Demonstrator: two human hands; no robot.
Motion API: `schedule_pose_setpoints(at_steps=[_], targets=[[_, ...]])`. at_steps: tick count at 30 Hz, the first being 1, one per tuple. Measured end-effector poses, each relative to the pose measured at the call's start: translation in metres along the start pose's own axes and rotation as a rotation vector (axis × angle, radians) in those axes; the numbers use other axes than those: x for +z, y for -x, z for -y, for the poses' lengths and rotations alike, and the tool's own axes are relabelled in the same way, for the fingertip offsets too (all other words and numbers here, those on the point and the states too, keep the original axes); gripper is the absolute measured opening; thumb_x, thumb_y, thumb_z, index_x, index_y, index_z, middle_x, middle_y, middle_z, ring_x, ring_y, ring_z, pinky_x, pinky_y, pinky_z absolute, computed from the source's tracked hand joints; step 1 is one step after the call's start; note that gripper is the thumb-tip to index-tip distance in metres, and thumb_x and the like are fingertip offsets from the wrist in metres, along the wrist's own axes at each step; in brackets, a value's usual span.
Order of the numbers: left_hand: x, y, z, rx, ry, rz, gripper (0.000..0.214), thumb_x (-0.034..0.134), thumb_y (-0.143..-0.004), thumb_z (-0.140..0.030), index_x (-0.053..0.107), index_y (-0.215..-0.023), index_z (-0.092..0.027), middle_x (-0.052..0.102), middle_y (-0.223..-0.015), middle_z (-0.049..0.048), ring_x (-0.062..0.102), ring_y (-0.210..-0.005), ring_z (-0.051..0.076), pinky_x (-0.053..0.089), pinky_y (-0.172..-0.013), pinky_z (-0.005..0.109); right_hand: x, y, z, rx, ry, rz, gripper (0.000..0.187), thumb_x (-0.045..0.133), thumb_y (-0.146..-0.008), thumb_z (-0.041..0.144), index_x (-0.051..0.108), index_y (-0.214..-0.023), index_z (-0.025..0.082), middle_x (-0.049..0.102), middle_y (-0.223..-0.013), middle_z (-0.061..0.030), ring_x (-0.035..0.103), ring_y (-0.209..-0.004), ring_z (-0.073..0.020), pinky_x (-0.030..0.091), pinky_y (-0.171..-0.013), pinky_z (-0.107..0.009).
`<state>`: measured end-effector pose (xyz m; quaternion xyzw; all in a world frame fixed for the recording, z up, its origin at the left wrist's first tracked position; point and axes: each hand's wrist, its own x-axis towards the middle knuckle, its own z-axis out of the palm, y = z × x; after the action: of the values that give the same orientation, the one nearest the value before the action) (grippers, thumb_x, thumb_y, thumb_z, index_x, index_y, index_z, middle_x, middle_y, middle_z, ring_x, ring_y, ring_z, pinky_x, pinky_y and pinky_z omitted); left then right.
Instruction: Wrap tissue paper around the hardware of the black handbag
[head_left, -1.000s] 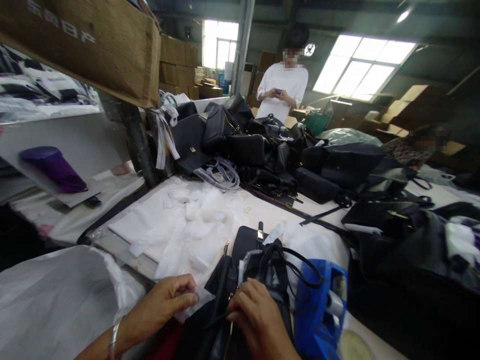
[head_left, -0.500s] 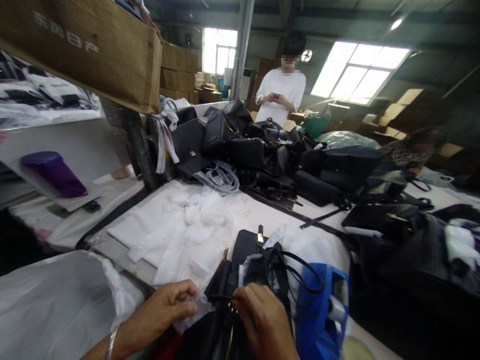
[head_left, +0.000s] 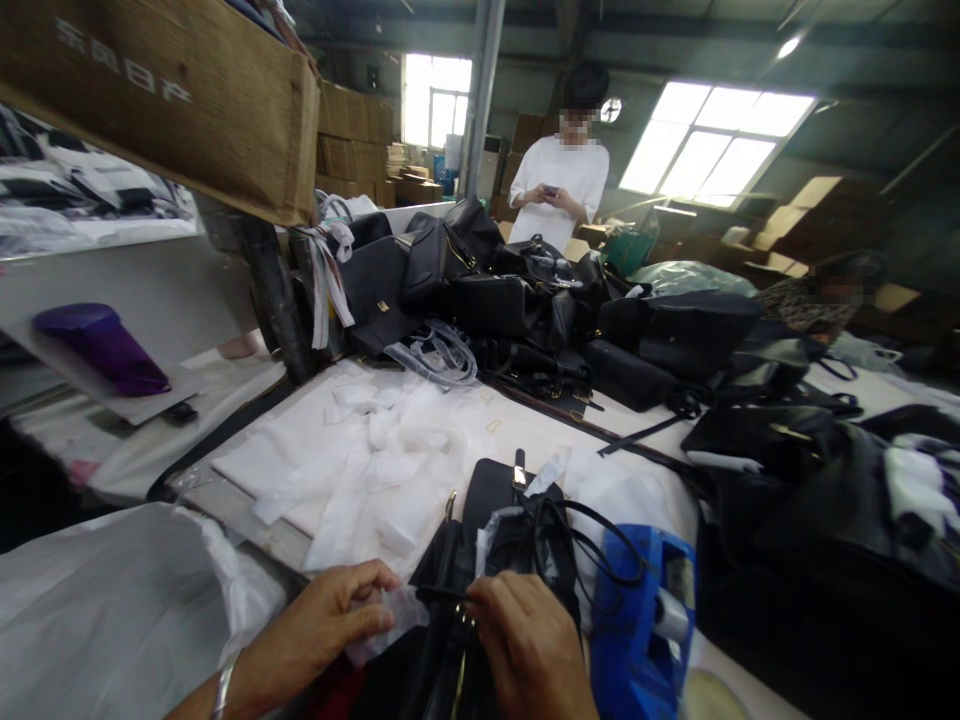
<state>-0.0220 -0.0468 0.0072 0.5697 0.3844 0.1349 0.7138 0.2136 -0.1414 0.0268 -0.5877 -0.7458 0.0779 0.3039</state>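
Note:
A black handbag (head_left: 431, 655) with gold hardware lies close in front of me at the table's near edge. My left hand (head_left: 330, 620) is closed on a piece of clear plastic wrap (head_left: 401, 615) at the bag's left side. My right hand (head_left: 525, 640) pinches a thin black strap (head_left: 442, 594) above the bag's gold zipper. The strap's end points left toward the plastic. Black cords (head_left: 600, 540) and a black flap with a gold buckle (head_left: 519, 472) lie just beyond my right hand. My right fingertips are partly hidden.
A blue tape dispenser (head_left: 637, 620) stands right of my right hand. White wrapping scraps (head_left: 390, 450) cover the table's middle. Black bags (head_left: 495, 300) are heaped behind, with more at right (head_left: 795, 490). A white plastic sack (head_left: 127, 610) stands at left. A person (head_left: 561, 185) stands beyond the heap.
Both hands keep their holds and have barely moved. The view has shifted very slightly.

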Motion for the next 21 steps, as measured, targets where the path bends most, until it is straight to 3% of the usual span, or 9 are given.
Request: schedule_pose_setpoints(at_steps=[11, 14, 21], targets=[[0.003, 0.002, -0.002, 0.015, -0.051, 0.009, 0.026, 0.062, -0.086, -0.039, 0.065, -0.095, -0.014, 0.057, -0.071, -0.0018, 0.051, -0.062, 0.013, 0.040, -0.055, 0.022, 0.001, -0.004, 0.003, -0.046, 0.211, 0.148, 0.006, 0.057, -0.091, 0.018, 0.058, -0.093, 0.024, 0.060, -0.077, 0.0002, 0.052, -0.068, -0.0203, 0.029, -0.064, -0.034], [0.005, 0.001, -0.006, 0.014, -0.060, 0.007, 0.025, 0.062, -0.086, -0.038, 0.065, -0.092, -0.015, 0.055, -0.071, -0.0025, 0.049, -0.064, 0.012, 0.038, -0.056, 0.022, -0.002, -0.007, 0.004, -0.057, 0.214, 0.185, 0.014, 0.064, -0.088, 0.018, 0.058, -0.097, 0.025, 0.061, -0.080, 0.0013, 0.053, -0.071, -0.0199, 0.030, -0.066, -0.033], [0.004, -0.001, -0.010, 0.036, -0.075, 0.014, 0.027, 0.058, -0.088, -0.043, 0.059, -0.082, -0.017, 0.054, -0.069, -0.0032, 0.048, -0.064, 0.013, 0.037, -0.060, 0.022, -0.006, -0.011, 0.003, -0.028, 0.148, 0.158, 0.020, 0.063, -0.087, 0.013, 0.057, -0.101, 0.025, 0.061, -0.082, 0.0012, 0.053, -0.073, -0.0199, 0.032, -0.068, -0.033]])
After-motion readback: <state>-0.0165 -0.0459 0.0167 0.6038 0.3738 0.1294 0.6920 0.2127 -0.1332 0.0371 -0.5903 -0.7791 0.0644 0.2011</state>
